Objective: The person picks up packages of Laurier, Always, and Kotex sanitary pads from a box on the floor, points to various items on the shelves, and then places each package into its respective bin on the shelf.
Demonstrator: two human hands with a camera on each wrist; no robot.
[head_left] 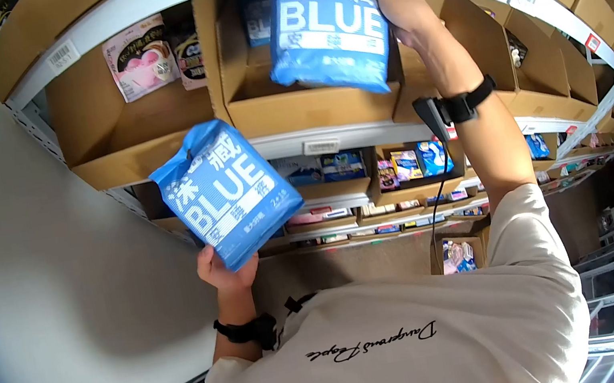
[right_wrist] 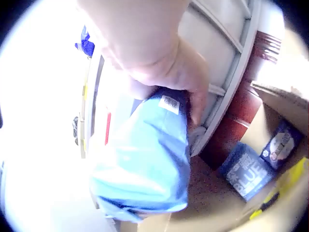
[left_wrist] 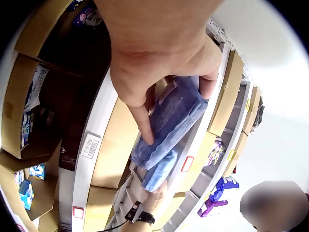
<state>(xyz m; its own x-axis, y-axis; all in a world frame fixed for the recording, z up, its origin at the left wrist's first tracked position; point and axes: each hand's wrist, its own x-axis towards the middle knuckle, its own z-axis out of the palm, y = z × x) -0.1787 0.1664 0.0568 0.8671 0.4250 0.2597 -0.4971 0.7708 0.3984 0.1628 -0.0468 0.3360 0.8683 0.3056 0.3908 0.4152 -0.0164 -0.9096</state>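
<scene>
My left hand (head_left: 227, 270) grips the lower end of a blue pack (head_left: 230, 192) printed BLUE, held tilted in front of the shelf. In the left wrist view, its thumb and fingers (left_wrist: 206, 86) are spread around the sides of that pack (left_wrist: 174, 121). Higher up, my right hand (head_left: 399, 5) holds a second blue pack (head_left: 330, 37) by its edge, in front of an open carton (head_left: 286, 114). From the right wrist view, the hand (right_wrist: 164, 67) curls round one end of this pack (right_wrist: 145, 154). Inside the carton stands another blue pack (right_wrist: 248, 171).
To the left, a carton (head_left: 100, 165) holds a pink pack (head_left: 141, 59) and a dark pack. Shelf rails (head_left: 180, 18) with price labels run above and below the cartons. Lower shelves carry more packs (head_left: 405, 165). A white wall (head_left: 50, 259) stands left. A cable (head_left: 439, 206) hangs from my right wrist.
</scene>
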